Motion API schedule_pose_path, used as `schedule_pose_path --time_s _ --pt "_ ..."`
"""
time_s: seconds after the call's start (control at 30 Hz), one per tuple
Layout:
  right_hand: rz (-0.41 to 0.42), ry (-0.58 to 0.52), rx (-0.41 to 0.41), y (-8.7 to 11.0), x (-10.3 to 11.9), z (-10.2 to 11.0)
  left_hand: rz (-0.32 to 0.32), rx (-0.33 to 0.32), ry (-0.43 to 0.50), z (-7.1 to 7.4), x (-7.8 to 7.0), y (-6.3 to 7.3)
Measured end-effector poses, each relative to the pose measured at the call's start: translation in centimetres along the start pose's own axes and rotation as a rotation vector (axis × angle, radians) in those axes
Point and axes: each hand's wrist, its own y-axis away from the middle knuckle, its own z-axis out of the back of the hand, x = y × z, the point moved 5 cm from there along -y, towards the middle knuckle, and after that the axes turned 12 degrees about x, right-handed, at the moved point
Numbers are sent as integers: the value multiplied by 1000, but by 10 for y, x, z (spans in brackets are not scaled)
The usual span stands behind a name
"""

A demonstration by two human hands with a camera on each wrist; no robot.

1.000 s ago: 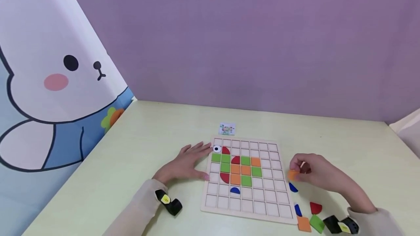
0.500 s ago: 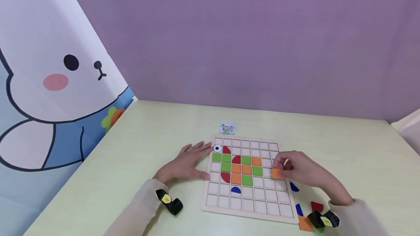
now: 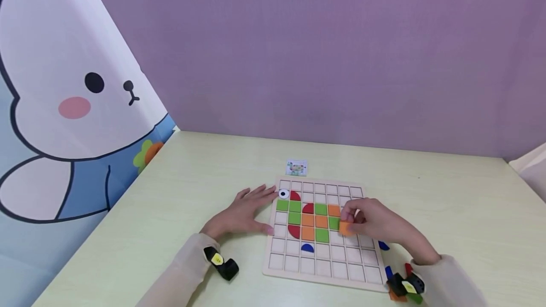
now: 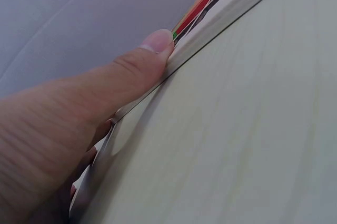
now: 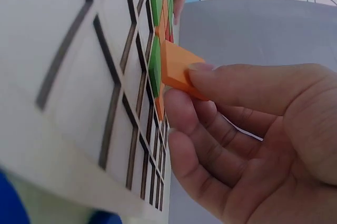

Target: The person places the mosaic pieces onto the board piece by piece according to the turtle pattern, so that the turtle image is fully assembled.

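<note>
My right hand (image 3: 377,219) pinches an orange square tile (image 5: 180,68) between thumb and fingers, tilted close over the wooden grid board (image 3: 324,267). In the head view the tile overlaps cells just right of a green tile (image 3: 334,223). My left hand (image 3: 243,212) lies with fingers spread along the board's left edge, its thumb (image 4: 158,45) on the frame. Set in the grid are green and orange squares, red quarter-circles (image 3: 294,231), a blue half-circle (image 3: 307,248) and a round eye piece (image 3: 283,194).
A small picture card (image 3: 296,167) lies behind the board. Loose blue (image 3: 384,246), red, orange and green pieces lie right of the board, partly hidden under the right wrist. A purple wall (image 3: 324,60) stands behind the table.
My right hand has carried the orange tile leftward from the table beside the board to over the grid. My left hand has stayed at the board's edge.
</note>
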Motion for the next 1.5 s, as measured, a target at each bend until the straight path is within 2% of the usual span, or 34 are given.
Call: schedule_pose_path --time_s 0.4,0.7,1.5 --pt "24 -23 28 -8 5 -10 4 4 0 0 1 -1" --pt "60 -5 39 -10 7 -15 -20 3 9 0 0 0" --pt "17 5 15 -12 5 -20 -15 -4 -2 0 -1 1"
